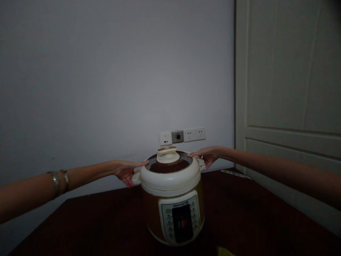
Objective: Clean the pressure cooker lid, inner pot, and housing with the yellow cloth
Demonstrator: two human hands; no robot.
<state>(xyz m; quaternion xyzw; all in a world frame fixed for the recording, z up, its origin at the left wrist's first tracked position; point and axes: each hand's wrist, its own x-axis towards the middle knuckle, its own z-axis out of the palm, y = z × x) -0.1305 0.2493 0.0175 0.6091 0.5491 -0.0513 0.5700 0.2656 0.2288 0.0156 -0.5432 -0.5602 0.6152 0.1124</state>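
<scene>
An electric pressure cooker with a white rim, gold-brown body and front control panel stands on the dark table. Its lid is on, brown on top with a white knob. My left hand grips the side handle at the left, thumb lying over the lid's edge and fingers curled below. At the right side handle, my right hand holds on in the same way, its thumb reaching onto the lid. The undersides of both handles are partly hidden by my fingers.
The dark red-brown table meets a pale wall behind. Wall sockets sit just behind the cooker. A white panelled door rises at the right. A thin printed strip lies at the back right, and a yellow item shows at the bottom edge.
</scene>
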